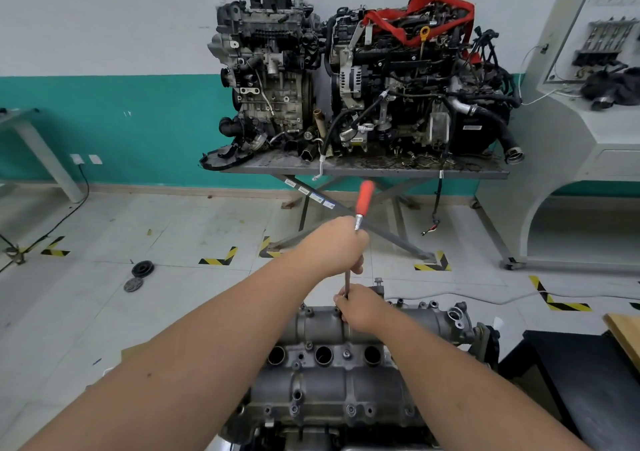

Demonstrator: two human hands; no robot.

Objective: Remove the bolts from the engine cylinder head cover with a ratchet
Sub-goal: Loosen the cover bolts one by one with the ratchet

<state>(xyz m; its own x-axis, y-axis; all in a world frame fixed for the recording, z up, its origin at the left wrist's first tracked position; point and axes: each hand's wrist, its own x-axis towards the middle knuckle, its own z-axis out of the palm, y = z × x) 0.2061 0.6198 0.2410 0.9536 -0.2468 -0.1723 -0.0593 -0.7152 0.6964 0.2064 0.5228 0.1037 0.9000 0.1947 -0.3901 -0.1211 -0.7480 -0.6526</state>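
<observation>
Head view: both hands on the ratchet, standing near upright over the far edge of the cover. Left hand is clenched round the shaft just below the red handle; right hand wraps the lower shaft, steadying it where it meets the cover. The socket end is hidden under that hand. Looks like a far-row bolt is being worked. Next move calls for a firm swing, keeping the tool square. Near bolts sit in place.

Two grimy assembled engines on the far metal table; three round dark plug wells in the near grey aluminium cylinder head cover; two black round pulleys on the left floor.
</observation>
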